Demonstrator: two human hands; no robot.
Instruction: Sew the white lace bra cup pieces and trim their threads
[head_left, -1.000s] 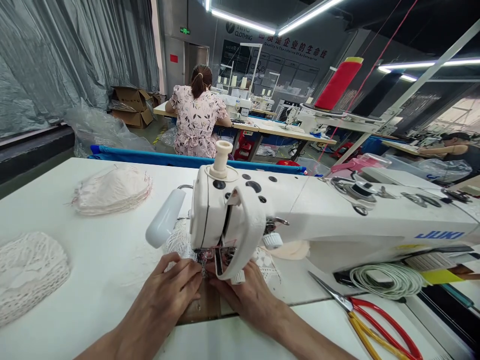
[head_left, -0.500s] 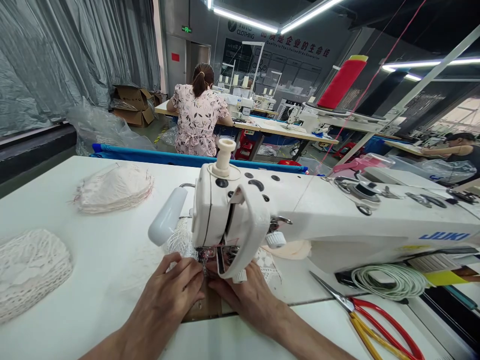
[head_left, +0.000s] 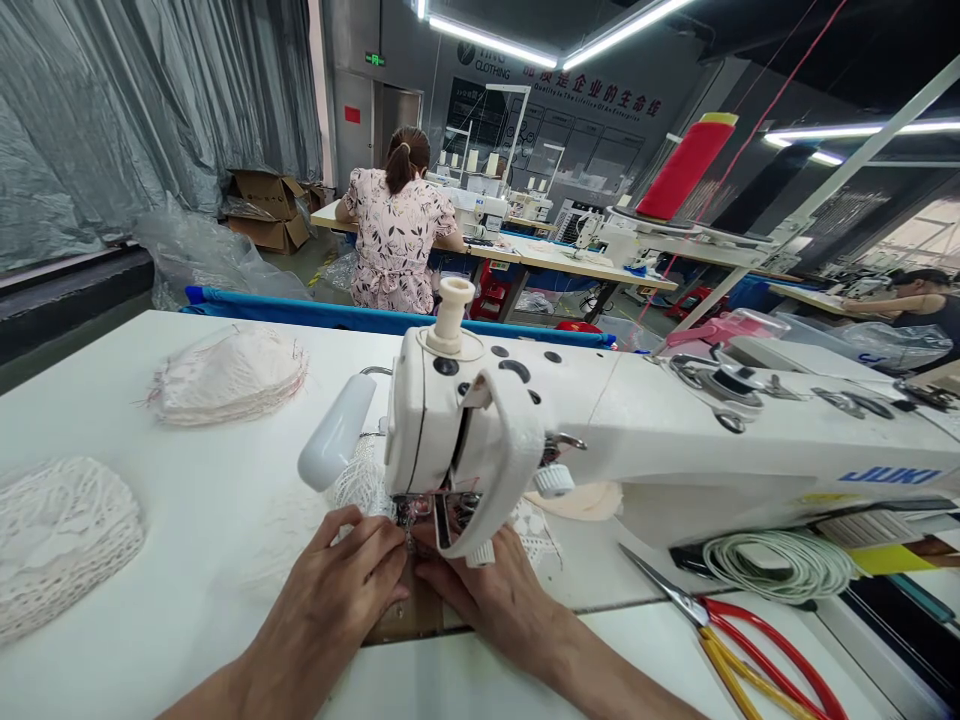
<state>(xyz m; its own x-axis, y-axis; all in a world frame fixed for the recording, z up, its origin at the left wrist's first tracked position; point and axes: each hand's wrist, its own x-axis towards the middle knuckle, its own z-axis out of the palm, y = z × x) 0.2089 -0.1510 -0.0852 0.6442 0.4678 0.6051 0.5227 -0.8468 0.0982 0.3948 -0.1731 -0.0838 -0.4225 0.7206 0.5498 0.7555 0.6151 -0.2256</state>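
Lace (head_left: 361,482) lies by the needle end of the white sewing machine (head_left: 450,410), and some lace shows also on the other side, so I judge that the work is in the middle, not finished. Left hand (head_left: 341,570) has bent fingers close to the needle area; right hand (head_left: 501,585) is partly behind the machine's guard. Whether they pinch the cloth, I cannot tell. Two piles of lace pieces, a far pile (head_left: 231,378) and a near pile (head_left: 66,548), rest at left; if they are done or waiting is not clear. On the white table (head_left: 202,530), scissors (head_left: 724,625) lie open at right, near a coil of cord (head_left: 776,562). A red thread cone (head_left: 684,172) stands behind. In the room, a co-worker (head_left: 401,225) sits at another table, with cardboard boxes (head_left: 268,225) nearby.
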